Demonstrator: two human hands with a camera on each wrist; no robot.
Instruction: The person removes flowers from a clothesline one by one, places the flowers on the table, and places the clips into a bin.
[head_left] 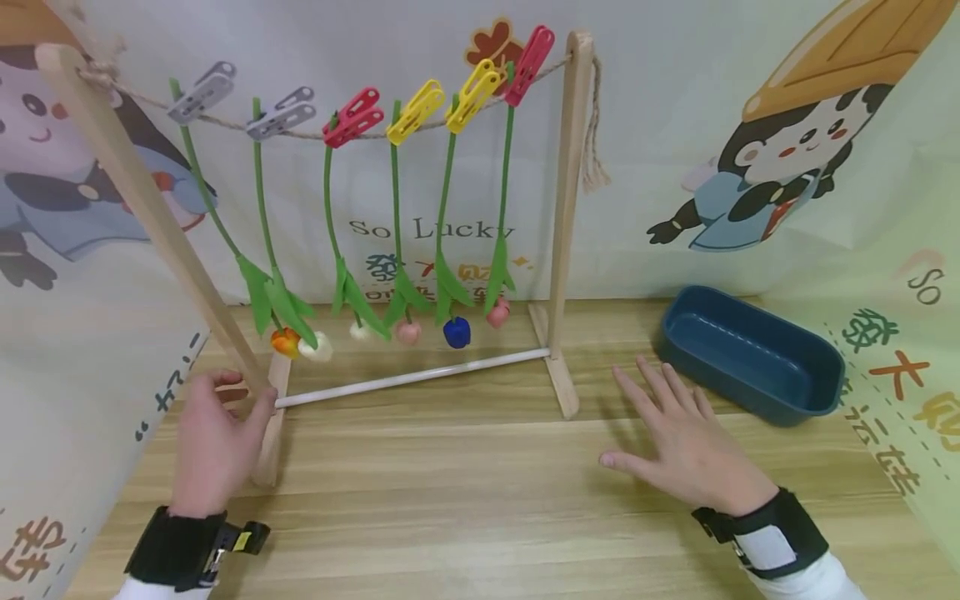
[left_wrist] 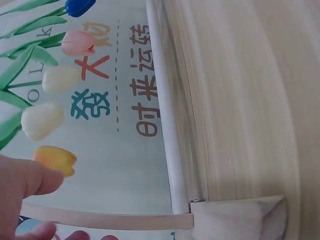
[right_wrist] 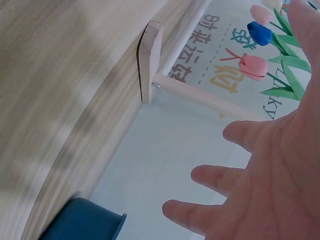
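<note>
A wooden stand (head_left: 566, 192) has twine strung between its posts and a white rod across its base. Several artificial tulips hang head down from the twine, among them a blue tulip (head_left: 457, 332) and an orange tulip (head_left: 285, 342). Grey, red and yellow clothespins, such as the yellow clothespin (head_left: 416, 112), clip their stems. My left hand (head_left: 221, 442) is curled round the lower left post (left_wrist: 110, 220), thumb on one side and fingers on the other. To the right of the stand, my right hand (head_left: 693, 446) hovers palm down with fingers spread, holding nothing.
A dark blue plastic tub (head_left: 750, 354) sits at the right, just beyond the right fingertips. Behind the stand, a printed sheet (head_left: 622, 250) with cartoon figures and lettering covers the back and sides. Wood-grain surface (head_left: 465, 500) lies under everything.
</note>
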